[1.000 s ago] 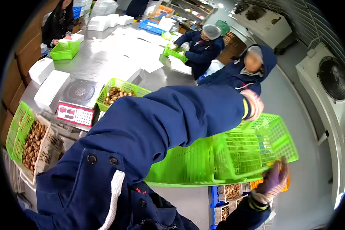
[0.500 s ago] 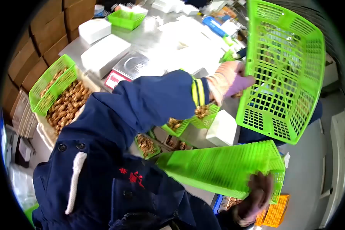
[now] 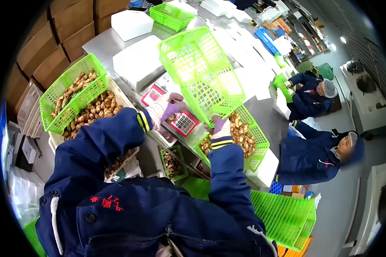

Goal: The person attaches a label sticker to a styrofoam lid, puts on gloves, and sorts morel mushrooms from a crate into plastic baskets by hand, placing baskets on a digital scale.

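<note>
An empty green basket [image 3: 201,73] is tilted above the scale [image 3: 185,123]; it covers most of the scale's platform. My left hand [image 3: 165,109], in a striped glove with purple fingers, is closed at the basket's left edge. My right hand [image 3: 220,127], gloved likewise, grips the near edge from below. Just right of that hand, a green basket of knobbly brown roots [image 3: 242,135] rests on the metal table. Another green basket [image 3: 75,92] holding such roots sits on a heaped pale crate at left.
Nested green baskets [image 3: 283,218] stand at lower right. White foam boxes [image 3: 135,64] lie beyond the scale. Two people in blue coats, one nearer [image 3: 317,156] and one farther [image 3: 311,96], are at the right. Brown cartons [image 3: 75,38] are stacked at upper left.
The empty basket has moved left from the right side to above the scale. My right hand has left the nested baskets and taken hold of it. The view has shifted.
</note>
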Motion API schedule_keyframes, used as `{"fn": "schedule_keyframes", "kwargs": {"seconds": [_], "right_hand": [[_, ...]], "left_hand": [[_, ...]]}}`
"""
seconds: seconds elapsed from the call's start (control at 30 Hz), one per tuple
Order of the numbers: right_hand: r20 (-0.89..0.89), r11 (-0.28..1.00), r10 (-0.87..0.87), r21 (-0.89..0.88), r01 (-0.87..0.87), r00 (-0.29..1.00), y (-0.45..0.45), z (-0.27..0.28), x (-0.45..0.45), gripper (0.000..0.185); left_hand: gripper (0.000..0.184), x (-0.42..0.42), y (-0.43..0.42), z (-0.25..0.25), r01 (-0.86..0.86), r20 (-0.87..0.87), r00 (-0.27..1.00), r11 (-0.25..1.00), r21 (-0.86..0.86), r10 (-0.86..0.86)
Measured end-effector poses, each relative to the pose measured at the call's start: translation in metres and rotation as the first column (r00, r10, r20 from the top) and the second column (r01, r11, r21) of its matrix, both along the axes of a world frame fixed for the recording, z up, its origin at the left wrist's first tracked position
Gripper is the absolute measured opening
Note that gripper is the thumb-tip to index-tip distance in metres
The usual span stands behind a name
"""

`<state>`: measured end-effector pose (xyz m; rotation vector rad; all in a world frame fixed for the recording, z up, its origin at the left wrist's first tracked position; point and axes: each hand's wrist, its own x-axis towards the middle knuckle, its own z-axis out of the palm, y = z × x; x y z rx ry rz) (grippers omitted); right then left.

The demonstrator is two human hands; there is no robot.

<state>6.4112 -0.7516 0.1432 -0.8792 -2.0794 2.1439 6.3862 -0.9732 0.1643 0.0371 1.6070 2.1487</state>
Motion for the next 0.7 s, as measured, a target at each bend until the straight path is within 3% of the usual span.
{"fn": "schedule_keyframes", "kwargs": {"seconds": [0.1, 0.13, 0.17, 0.2, 0.23, 0.3, 0.33, 0.4, 0.47, 0.5, 0.53, 0.57, 0.63, 0.7], "right_hand": [[0.144, 0.99, 0.139, -0.021, -0.137, 0.98, 0.004, 0.023, -0.029, 0.033], [0.197, 0.985, 0.172, -0.027, -0.17, 0.965, 0.01, 0.024, -0.036, 0.036], [0.131, 0.839, 0.469, 0.242, -0.487, 0.873, 0.051, -0.029, -0.057, 0.036], [0.081, 0.591, 0.677, 0.533, -0.606, 0.731, 0.091, -0.081, -0.078, 0.038], [0.123, 0.481, 0.727, 0.611, -0.629, 0.675, 0.088, -0.069, -0.077, 0.04], [0.205, 0.249, 0.799, 0.744, -0.621, 0.566, 0.082, -0.041, -0.076, 0.044], [0.237, 0.294, 0.734, 0.735, -0.611, 0.637, 0.076, -0.025, -0.079, 0.045], [0.21, 0.564, 0.419, 0.702, -0.434, 0.884, 0.058, 0.026, -0.084, 0.048], [0.082, 0.577, 0.246, 0.788, -0.214, 0.966, 0.039, 0.064, -0.076, 0.05], [0.052, 0.548, 0.26, 0.814, -0.192, 0.964, 0.027, 0.073, -0.078, 0.052], [0.008, 0.387, 0.414, 0.903, -0.184, 0.91, 0.044, 0.035, -0.096, 0.054], [-0.067, 0.165, 0.62, 0.985, -0.047, 0.782, 0.035, 0.024, -0.099, 0.053], [0.173, 0.03, 0.675, 0.965, -0.261, 0.717, -0.008, 0.018, -0.102, 0.054], [0.241, -0.088, 0.73, 0.961, -0.263, 0.639, -0.033, -0.015, -0.113, 0.05]], "left_hand": [[0.033, -0.019, -0.043, -0.003, -0.019, 0.03, 0.999, 0.995, -0.097, 0.022], [0.032, -0.019, -0.056, -0.005, -0.113, 0.035, 0.993, 0.99, -0.087, 0.116], [0.031, -0.022, -0.068, -0.009, -0.208, 0.03, 0.977, 0.975, -0.077, 0.211], [0.028, -0.026, -0.083, -0.016, -0.236, 0.073, 0.968, 0.97, -0.054, 0.239], [0.029, -0.025, -0.097, -0.021, -0.278, 0.107, 0.955, 0.961, -0.006, 0.277], [0.031, -0.02, -0.119, -0.015, -0.323, 0.094, 0.941, 0.945, -0.039, 0.326], [0.032, -0.016, -0.127, -0.01, -0.349, 0.076, 0.933, 0.936, -0.041, 0.352], [0.032, -0.01, -0.141, -0.016, -0.415, 0.03, 0.908, 0.907, -0.069, 0.418], [0.031, -0.002, -0.145, -0.023, -0.467, -0.018, 0.884, 0.881, -0.078, 0.467], [0.031, 0.003, -0.14, -0.014, -0.5, -0.014, 0.866, 0.864, -0.059, 0.5], [0.031, 0.015, -0.135, 0.001, -0.492, 0.066, 0.863, 0.863, -0.116, 0.501], [0.031, 0.02, -0.133, 0.003, -0.478, 0.091, 0.865, 0.865, -0.153, 0.494], [0.03, 0.03, -0.12, 0.008, -0.507, 0.123, 0.847, 0.855, -0.108, 0.518], [0.03, 0.042, -0.113, 0.014, -0.505, 0.145, 0.848, 0.86, -0.073, 0.51]]}}
